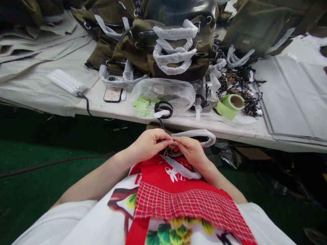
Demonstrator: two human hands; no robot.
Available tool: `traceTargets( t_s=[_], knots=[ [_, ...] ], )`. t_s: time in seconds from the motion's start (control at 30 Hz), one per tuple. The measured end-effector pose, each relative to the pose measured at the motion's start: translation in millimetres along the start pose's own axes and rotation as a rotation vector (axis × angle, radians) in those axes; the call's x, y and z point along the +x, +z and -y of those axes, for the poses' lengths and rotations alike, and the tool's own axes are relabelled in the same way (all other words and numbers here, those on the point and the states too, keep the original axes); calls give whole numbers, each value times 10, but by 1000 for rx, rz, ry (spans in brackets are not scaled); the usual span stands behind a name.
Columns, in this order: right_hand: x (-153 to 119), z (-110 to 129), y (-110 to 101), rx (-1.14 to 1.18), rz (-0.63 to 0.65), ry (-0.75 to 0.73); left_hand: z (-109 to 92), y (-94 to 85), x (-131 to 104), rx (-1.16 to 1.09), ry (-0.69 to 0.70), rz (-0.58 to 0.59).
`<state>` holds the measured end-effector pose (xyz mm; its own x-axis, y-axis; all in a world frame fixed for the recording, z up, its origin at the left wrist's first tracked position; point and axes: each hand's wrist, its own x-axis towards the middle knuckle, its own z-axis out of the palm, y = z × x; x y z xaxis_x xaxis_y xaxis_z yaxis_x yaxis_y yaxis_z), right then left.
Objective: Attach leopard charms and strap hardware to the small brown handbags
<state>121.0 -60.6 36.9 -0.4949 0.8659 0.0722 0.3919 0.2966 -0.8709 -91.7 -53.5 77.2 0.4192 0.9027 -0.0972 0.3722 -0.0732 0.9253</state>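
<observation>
Both hands meet in front of my apron, at the table's front edge. My left hand (150,144) is closed, thumb and fingers pinching near metal hardware of a bag that lies mostly hidden under my hands. My right hand (190,149) pinches at the same spot, fingertips almost touching the left ones. What exactly sits between the fingertips is too small to make out. The bag's handle (208,137), wrapped in white protective film, loops out beyond my right hand. A coiled black strap (163,110) with a white tag rests on the table edge just beyond my hands.
Olive bags (138,47) with wrapped handles are piled at the back. On the table (97,114) are a phone (113,93), a white power bank (66,82) with a cable, a clear plastic bag (176,92), a green tape roll (228,108) and a heap of dark straps (237,83).
</observation>
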Motion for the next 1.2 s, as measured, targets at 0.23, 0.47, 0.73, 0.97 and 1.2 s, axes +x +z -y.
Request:
traceTargets(
  t_s=[0.23,0.47,0.73,0.97,1.2],
  knots=[
    [-9,70,-12,11,116,103,26,11,0,335,138,18],
    [-6,146,-33,56,197,122,-12,33,-16,404,169,58],
    [1,161,-41,60,213,111,-11,49,-13,408,192,52],
    [-3,154,-37,19,204,98,-17,42,-18,464,258,82],
    [-1,116,-38,-150,211,91,-48,61,-3,554,335,96]
  ],
)
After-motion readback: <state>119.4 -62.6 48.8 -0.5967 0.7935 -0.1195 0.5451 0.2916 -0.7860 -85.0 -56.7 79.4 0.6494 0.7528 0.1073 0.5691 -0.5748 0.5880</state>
